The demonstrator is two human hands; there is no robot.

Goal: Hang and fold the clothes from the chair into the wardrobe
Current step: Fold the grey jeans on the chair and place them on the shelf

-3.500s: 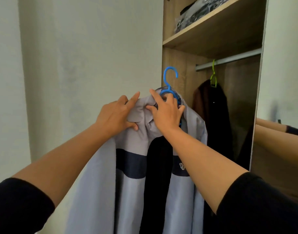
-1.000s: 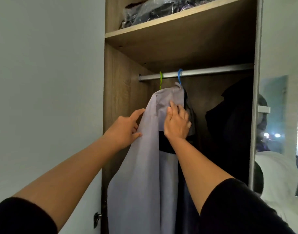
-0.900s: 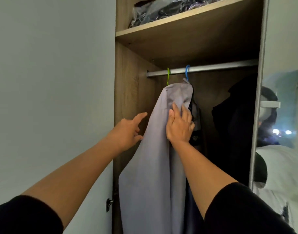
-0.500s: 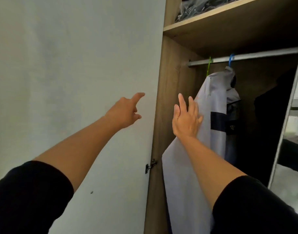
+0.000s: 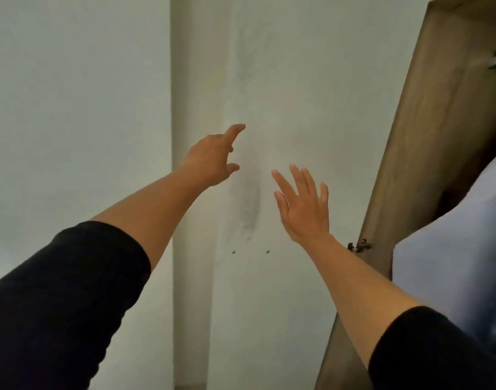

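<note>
Fingers spread on both hands — left hand [image 5: 213, 157], right hand [image 5: 304, 209] — grasping nothing.

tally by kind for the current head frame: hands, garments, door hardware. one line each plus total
Hands: 2, left hand and right hand, both holding nothing
Garments: 1, light grey jacket at the wardrobe's edge
Door hardware: 3, one hinge, two small screw holes
Total: 6
</note>
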